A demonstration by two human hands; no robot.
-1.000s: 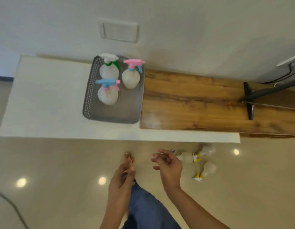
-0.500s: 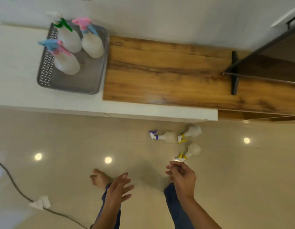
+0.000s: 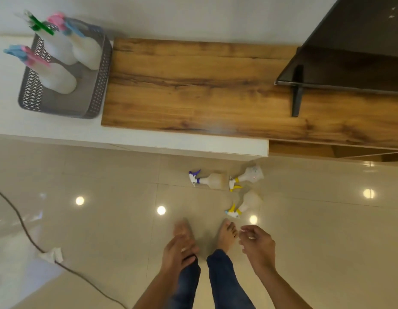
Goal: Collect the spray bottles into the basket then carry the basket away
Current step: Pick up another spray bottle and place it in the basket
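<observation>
A grey perforated basket (image 3: pixel 31 94) stands on the white counter at the upper left and holds three white spray bottles: one with a green trigger (image 3: pixel 57 47), one with a pink head (image 3: pixel 87 50), one with a blue and pink head (image 3: pixel 55 74). Three more bottles lie on the floor below the counter edge: a purple-headed one (image 3: pixel 210 180) and two yellow-triggered ones (image 3: pixel 249 177) (image 3: pixel 244 204). My left hand (image 3: pixel 179 253) hangs open above my feet. My right hand (image 3: pixel 258 245) hovers empty with curled fingers, just below the nearest yellow-triggered bottle.
A wooden shelf top (image 3: pixel 193 85) runs right of the basket, with a dark screen on a stand (image 3: pixel 349 52) at the far right. A dark cable (image 3: pixel 26 230) and a white scrap (image 3: pixel 51 255) lie on the tiled floor at the left.
My view has shifted right and down toward the floor bottles. Both hands have come lower and nearer my feet, and the right hand is closer to the yellow-triggered bottle.
</observation>
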